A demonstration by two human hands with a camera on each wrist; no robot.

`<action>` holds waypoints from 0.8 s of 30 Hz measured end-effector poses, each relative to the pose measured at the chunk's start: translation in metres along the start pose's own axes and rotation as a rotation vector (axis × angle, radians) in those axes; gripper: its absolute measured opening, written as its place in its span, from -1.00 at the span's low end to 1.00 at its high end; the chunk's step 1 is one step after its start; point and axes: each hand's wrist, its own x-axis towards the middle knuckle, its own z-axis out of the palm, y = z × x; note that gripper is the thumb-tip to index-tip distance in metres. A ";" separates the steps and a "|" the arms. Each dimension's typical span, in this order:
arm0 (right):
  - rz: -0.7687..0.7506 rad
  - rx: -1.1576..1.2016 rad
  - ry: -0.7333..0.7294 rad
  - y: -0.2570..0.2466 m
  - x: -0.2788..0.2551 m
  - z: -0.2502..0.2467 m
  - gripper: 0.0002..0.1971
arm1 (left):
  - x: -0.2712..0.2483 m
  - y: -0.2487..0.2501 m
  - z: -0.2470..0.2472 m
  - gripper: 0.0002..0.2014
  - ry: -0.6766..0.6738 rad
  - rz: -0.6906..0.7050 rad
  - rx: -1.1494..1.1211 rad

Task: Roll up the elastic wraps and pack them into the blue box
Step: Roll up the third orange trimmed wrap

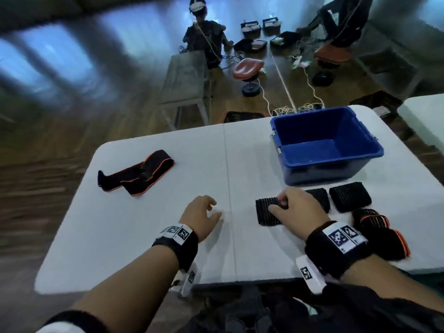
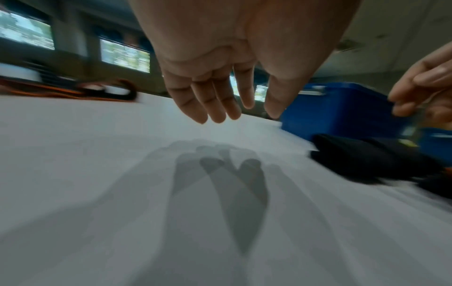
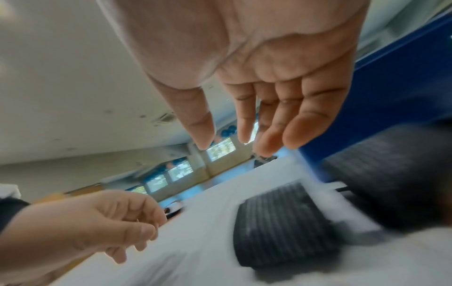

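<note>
The empty blue box [image 1: 324,145] stands at the far right of the white table [image 1: 144,248]. A rolled black wrap [image 1: 264,212] lies in front of it. My right hand [image 1: 278,205] hovers over that roll with relaxed fingers. In the right wrist view the hand [image 3: 234,143] holds nothing above the roll [image 3: 281,226]. More rolls lie to the right: one black [image 1: 349,197] and two with orange edges [image 1: 374,222]. An unrolled black wrap with orange trim [image 1: 137,174] lies at the far left. My left hand [image 1: 211,210] floats empty over bare table, its fingers [image 2: 220,108] loose.
The table's near edge runs just under my wrists, and a seam runs down its middle. Beyond the table are a grey bench [image 1: 185,80], two stools [image 1: 248,68], cables and baskets on the wooden floor. Another person [image 1: 204,37] stands there.
</note>
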 end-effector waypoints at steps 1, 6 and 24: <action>-0.034 0.009 -0.046 -0.015 0.009 0.008 -0.78 | -0.005 -0.017 -0.009 -0.68 0.024 -0.053 0.005; -0.178 -0.015 -0.216 -0.086 0.044 0.051 -0.76 | -0.028 -0.105 -0.054 -0.74 0.146 -0.299 0.011; -0.374 -0.175 -0.303 -0.285 0.150 0.183 -0.94 | 0.038 -0.297 -0.198 -0.72 0.290 -0.448 -0.207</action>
